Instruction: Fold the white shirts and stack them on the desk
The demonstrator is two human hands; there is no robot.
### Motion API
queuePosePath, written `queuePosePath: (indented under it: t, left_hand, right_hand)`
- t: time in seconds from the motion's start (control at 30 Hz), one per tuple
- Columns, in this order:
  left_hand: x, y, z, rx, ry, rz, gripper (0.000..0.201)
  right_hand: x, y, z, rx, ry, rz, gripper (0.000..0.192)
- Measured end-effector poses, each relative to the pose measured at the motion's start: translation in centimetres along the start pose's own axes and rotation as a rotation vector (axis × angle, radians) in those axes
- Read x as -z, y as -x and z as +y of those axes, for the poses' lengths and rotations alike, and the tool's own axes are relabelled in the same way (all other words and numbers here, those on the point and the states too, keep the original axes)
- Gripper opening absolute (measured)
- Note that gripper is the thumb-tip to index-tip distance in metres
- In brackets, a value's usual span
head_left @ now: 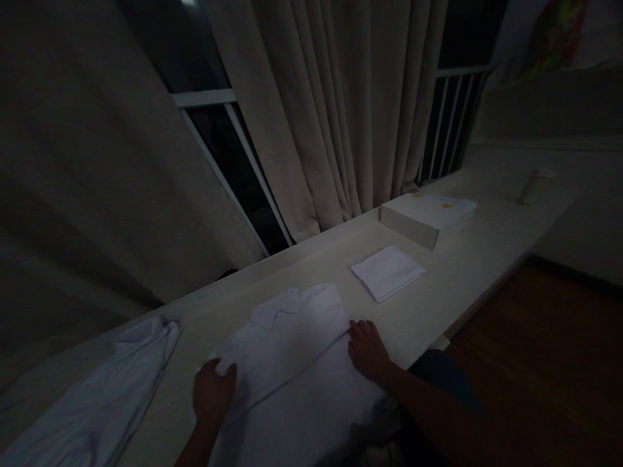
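Observation:
A white collared shirt (292, 344) lies spread on the white table, its collar toward the curtains. A long crease or fold edge crosses it between my two hands. My left hand (213, 391) rests at the shirt's left side, thumb and index finger apart with a gap between them. At the right edge, my right hand (368, 350) has its fingers curled on the cloth where the crease ends; the shirt's lower part reaches toward my body. Just beyond my right hand sits a neatly folded white cloth (388, 272).
Another white garment (104, 395) lies loosely at the left of the long table (467, 259). Farther right are a shallow white box (409, 224) with white cloth or papers by it and a pale cup-like container (535, 187). Beige curtains (335, 117) hang along the back.

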State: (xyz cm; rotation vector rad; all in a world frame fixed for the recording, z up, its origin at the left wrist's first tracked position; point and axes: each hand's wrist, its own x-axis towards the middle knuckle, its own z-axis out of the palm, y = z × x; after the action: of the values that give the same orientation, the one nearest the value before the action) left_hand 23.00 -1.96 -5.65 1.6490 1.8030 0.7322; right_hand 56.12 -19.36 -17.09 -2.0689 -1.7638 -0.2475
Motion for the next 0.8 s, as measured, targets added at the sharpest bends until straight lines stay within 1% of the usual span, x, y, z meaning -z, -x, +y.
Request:
queuePosePath:
  t: [0.07,0.13,0.2,0.27,0.33,0.37,0.43,0.5,0.57,0.67,0.8]
  left_hand:
    - [-3.6,-0.7,3.2,-0.200,-0.080,-0.059,0.025]
    - [-7.9,-1.3,6.6,-0.349,-0.118,-0.137,0.029]
    - [-12.6,-1.8,9.7,-0.478,-0.149,-0.183,0.033]
    - [-17.1,-2.4,12.0,-0.572,-0.177,-0.198,0.040]
    - [-21.2,-2.9,13.1,-0.621,-0.202,-0.194,0.046]
    - [-23.1,-3.1,13.2,-0.628,-0.215,-0.188,0.049]
    - [-26.0,-3.3,12.6,-0.617,-0.235,-0.173,0.053]
    - [-28.0,-3.3,11.5,-0.608,-0.267,-0.134,0.057]
    - [-28.9,-3.2,10.5,-0.629,-0.325,-0.070,0.058]
    - [-29.3,-3.2,10.1,-0.653,-0.411,0.009,0.056]
    - [-29.1,-3.6,10.3,-0.617,-0.412,0.018,0.051]
  right_hand:
    - [0.3,0.0,0.0,0.013,-0.014,-0.010,0.036]
    - [0.6,-0.2,-0.1,0.021,-0.024,-0.013,0.035]
    - [0.8,-0.4,-0.1,0.011,-0.022,-0.014,0.034]
    - [0.8,-0.6,0.0,-0.004,-0.015,-0.006,0.034]
    - [0.5,-0.6,0.3,-0.012,-0.008,0.009,0.035]
    - [0.3,-0.6,0.4,-0.007,-0.006,0.015,0.035]
    - [-0.1,-0.4,0.7,0.010,-0.007,0.011,0.035]
    - [-0.3,-0.3,0.9,0.017,-0.015,-0.003,0.035]
    - [-0.5,-0.3,1.0,0.011,-0.028,-0.020,0.035]
    - [-0.4,-0.6,1.1,-0.003,-0.050,-0.043,0.037]
    - [0.0,-0.8,1.0,-0.011,-0.087,-0.035,0.039]
